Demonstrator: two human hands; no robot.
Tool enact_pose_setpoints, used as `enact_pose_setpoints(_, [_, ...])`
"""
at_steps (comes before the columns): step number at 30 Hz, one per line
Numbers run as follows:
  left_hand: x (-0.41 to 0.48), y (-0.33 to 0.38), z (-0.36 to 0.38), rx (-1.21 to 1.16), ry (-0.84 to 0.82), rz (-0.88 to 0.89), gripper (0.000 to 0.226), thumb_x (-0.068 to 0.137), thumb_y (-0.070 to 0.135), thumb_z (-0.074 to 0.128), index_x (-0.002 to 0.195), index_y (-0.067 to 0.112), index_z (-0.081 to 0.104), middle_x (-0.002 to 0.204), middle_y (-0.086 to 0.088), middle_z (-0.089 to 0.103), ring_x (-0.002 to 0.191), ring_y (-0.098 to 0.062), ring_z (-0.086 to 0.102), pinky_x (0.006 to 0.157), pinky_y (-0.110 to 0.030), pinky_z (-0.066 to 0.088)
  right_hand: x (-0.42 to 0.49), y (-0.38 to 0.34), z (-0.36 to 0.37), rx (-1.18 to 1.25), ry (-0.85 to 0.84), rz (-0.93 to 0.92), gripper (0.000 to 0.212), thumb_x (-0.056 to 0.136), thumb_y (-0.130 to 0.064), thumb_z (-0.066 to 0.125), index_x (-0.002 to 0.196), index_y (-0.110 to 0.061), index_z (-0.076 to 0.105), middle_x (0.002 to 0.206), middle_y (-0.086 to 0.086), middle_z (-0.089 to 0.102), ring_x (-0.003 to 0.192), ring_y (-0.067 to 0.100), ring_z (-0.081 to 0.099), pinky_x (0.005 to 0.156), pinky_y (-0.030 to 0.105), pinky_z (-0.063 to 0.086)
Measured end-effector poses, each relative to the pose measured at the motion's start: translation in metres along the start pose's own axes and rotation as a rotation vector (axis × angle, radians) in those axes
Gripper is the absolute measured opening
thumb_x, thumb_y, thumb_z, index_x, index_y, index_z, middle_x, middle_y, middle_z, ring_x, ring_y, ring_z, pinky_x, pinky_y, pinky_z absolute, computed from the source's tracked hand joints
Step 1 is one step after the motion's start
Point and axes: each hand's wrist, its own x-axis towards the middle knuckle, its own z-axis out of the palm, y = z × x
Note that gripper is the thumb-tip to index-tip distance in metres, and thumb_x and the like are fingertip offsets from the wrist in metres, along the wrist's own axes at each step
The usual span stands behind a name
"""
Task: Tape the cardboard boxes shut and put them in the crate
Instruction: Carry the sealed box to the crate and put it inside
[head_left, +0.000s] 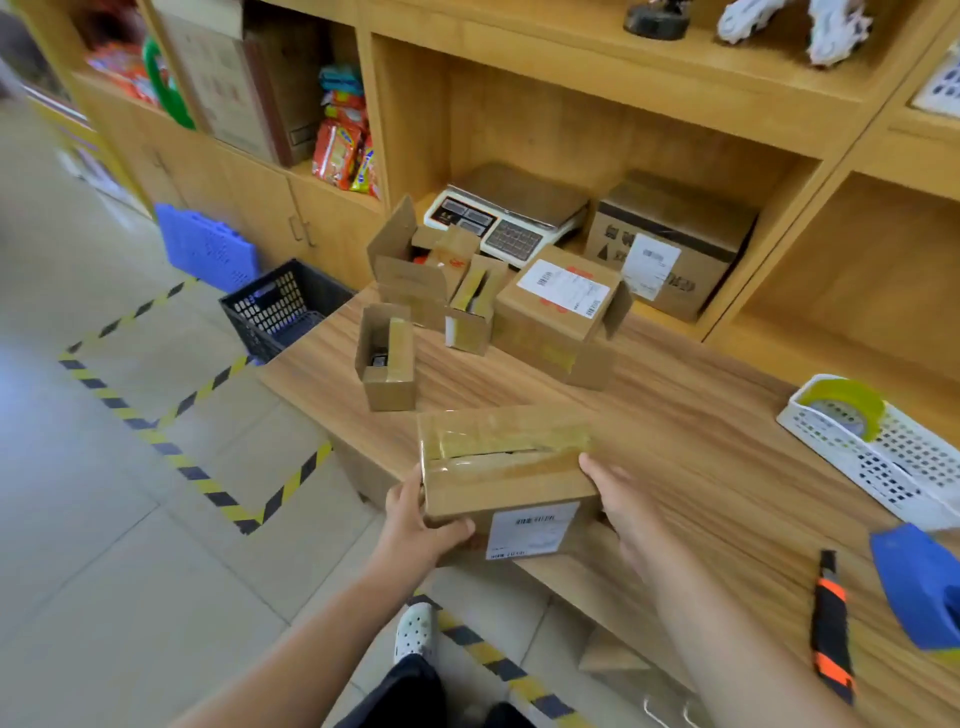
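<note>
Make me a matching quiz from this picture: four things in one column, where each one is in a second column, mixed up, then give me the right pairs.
Things:
1. taped box
2. tape roll
3. black crate
4. utility knife

Places:
A. on the floor by the table's far left corner
B. in the white basket
C. lying on the table beside the blue tape dispenser
D. held between the left hand and the right hand

Pairs: 1-D, 2-B, 3-A, 4-C
</note>
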Motion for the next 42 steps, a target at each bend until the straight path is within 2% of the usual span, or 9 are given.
enact_pose_setpoints(3, [-0.014, -0.003, -0.035, -0.062, 0.060, -0.013, 0.059, 0.074, 0.022, 0.075, 0.107, 0.058, 0.042, 0.113, 0.008, 0.039, 0.108, -0.006, 0.045, 0.075, -0.012, 0.040, -0.006, -0.010, 0.038, -0.049, -0.090, -0.037, 0.023, 0.090, -0.036, 0.061, 0.084, -0.015, 0.068, 0.078, -0.003, 0.073, 0.068, 0.009, 0.066, 0.059, 0.027, 0.045])
enact_pose_setpoints(11, [-0.027, -0.016, -0.140, -0.283, 0.288, -0.040, 0.059, 0.067, 0.024, 0.073, 0.115, 0.045, 0.047, 0.125, -0.004, 0.053, 0.112, -0.018, 0.055, 0.083, -0.032, 0.051, -0.018, -0.033, 0.161, -0.154, -0.282, -0.072, 0.022, 0.090, -0.039, 0.061, 0.091, -0.017, 0.065, 0.087, -0.002, 0.070, 0.080, 0.010, 0.062, 0.060, 0.025, 0.041])
enact_pose_setpoints(15, [-0.014, -0.028, -0.210, -0.364, 0.365, -0.058, 0.061, 0.081, 0.009, 0.071, 0.124, 0.037, 0.038, 0.110, 0.002, 0.061, 0.090, -0.006, 0.064, 0.058, -0.016, 0.051, -0.016, -0.043, 0.241, -0.190, -0.344, -0.076, 0.021, 0.091, -0.037, 0.060, 0.091, -0.017, 0.066, 0.082, -0.004, 0.071, 0.068, 0.006, 0.066, 0.050, 0.019, 0.044])
enact_pose_setpoints(20, [0.005, -0.036, -0.315, -0.362, 0.417, -0.095, 0.056, 0.085, 0.020, 0.068, 0.126, 0.033, 0.034, 0.107, 0.003, 0.061, 0.085, -0.007, 0.066, 0.061, -0.018, 0.050, -0.011, -0.055, 0.356, -0.220, -0.374, -0.058, 0.021, 0.091, -0.041, 0.058, 0.089, -0.020, 0.062, 0.091, -0.002, 0.068, 0.081, 0.010, 0.061, 0.060, 0.025, 0.042])
enact_pose_setpoints(26, [0.027, -0.042, -0.429, -0.344, 0.416, -0.135, 0.046, 0.090, 0.028, 0.060, 0.131, 0.028, 0.039, 0.108, 0.001, 0.062, 0.071, 0.005, 0.065, 0.047, -0.006, 0.045, -0.004, -0.064, 0.476, -0.224, -0.385, -0.041, 0.016, 0.094, -0.031, 0.057, 0.081, -0.022, 0.056, 0.078, -0.012, 0.057, 0.068, -0.001, 0.052, 0.053, 0.016, 0.043])
enact_pose_setpoints(31, [0.050, -0.044, -0.487, -0.325, 0.392, -0.166, 0.046, 0.090, 0.034, 0.058, 0.133, 0.029, 0.040, 0.115, 0.004, 0.060, 0.089, -0.001, 0.061, 0.061, -0.012, 0.045, 0.010, -0.073, 0.538, -0.289, -0.406, -0.012, 0.014, 0.096, -0.033, 0.053, 0.100, -0.021, 0.059, 0.095, -0.004, 0.064, 0.079, 0.006, 0.058, 0.055, 0.017, 0.041])
enact_pose_setpoints(37, [0.104, -0.041, -0.533, -0.335, 0.387, -0.190, 0.048, 0.090, 0.034, 0.059, 0.133, 0.027, 0.041, 0.114, 0.006, 0.058, 0.097, -0.007, 0.059, 0.069, -0.019, 0.045, 0.051, -0.098, 0.599, -0.397, -0.389, 0.029, 0.053, 0.095, -0.039, 0.052, 0.136, -0.007, 0.046, 0.130, 0.010, 0.056, 0.116, 0.026, 0.054, 0.093, 0.040, 0.046])
enact_pose_setpoints(40, [0.142, -0.033, -0.559, -0.321, 0.394, -0.197, 0.045, 0.090, 0.033, 0.059, 0.131, 0.028, 0.041, 0.116, 0.003, 0.057, 0.098, -0.008, 0.057, 0.069, -0.020, 0.044, 0.084, -0.114, 0.632, -0.356, -0.418, 0.044, 0.038, 0.096, -0.035, 0.052, 0.119, -0.006, 0.055, 0.113, 0.013, 0.063, 0.093, 0.021, 0.061, 0.070, 0.033, 0.048])
enact_pose_setpoints(42, [0.172, -0.025, -0.579, -0.318, 0.394, -0.195, 0.046, 0.090, 0.033, 0.059, 0.131, 0.027, 0.041, 0.115, 0.003, 0.057, 0.098, -0.009, 0.058, 0.068, -0.019, 0.044, 0.109, -0.129, 0.656, -0.348, -0.427, 0.049, 0.036, 0.096, -0.036, 0.052, 0.118, -0.008, 0.054, 0.117, 0.014, 0.061, 0.093, 0.022, 0.060, 0.070, 0.034, 0.048])
